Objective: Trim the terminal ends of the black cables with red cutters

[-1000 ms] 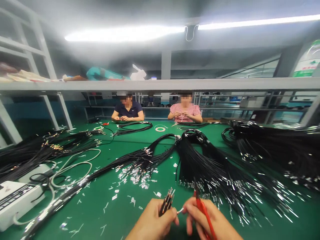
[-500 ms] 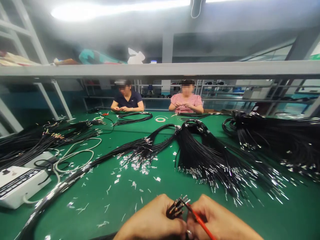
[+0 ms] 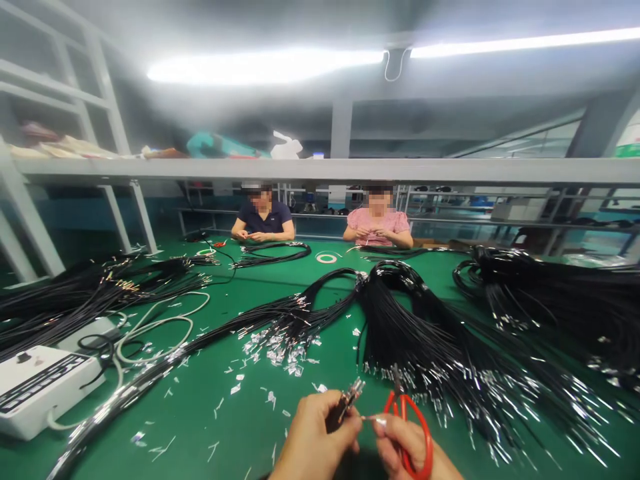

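Closed around a small bundle of black cables is my left hand; the silvery, stripped ends poke up past its fingers. My right hand is closed too, with red-handled scissors hooked in it, the dark blades pointing up and away. Its thumb and fingertip meet at a thin strand end beside my left fingertips; what exactly they pinch is too small to tell. Just beyond my hands, a large fan of black cables with shiny ends lies on the green tabletop.
White and clear scraps litter the tabletop. A white box with a pale cord stands at left. More cable bundles lie at right. Two people sit across the table, below a shelf beam.
The scissors have swung from slanting into the cable ends to standing upright, away from the bundle. My hands have parted slightly, and my head view has tilted up.
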Action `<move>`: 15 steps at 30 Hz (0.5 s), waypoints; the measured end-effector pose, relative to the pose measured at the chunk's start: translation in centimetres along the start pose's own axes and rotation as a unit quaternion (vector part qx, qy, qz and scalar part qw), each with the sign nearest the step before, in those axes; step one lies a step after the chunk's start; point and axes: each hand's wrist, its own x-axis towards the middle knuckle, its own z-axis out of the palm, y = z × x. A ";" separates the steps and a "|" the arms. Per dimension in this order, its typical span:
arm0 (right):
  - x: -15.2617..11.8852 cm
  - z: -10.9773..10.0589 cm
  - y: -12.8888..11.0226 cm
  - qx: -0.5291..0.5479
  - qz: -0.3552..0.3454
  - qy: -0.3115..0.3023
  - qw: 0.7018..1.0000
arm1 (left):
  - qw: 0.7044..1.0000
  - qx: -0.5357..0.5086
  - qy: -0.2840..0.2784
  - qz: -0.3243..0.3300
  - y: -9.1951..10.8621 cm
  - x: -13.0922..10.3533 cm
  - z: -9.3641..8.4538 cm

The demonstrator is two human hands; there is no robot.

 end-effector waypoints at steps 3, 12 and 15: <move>0.7 -1.7 -0.1 0.070 -0.017 0.070 0.995 | 1.000 -0.010 0.020 -0.014 -0.4 0.4 0.2; 1.1 0.6 1.8 -0.047 -0.102 0.037 0.993 | 0.995 -0.067 -0.061 -0.043 -0.7 0.6 -0.4; 0.7 2.1 1.6 -0.053 -0.107 0.043 0.992 | 0.992 -0.078 -0.081 -0.053 -0.8 0.6 -0.2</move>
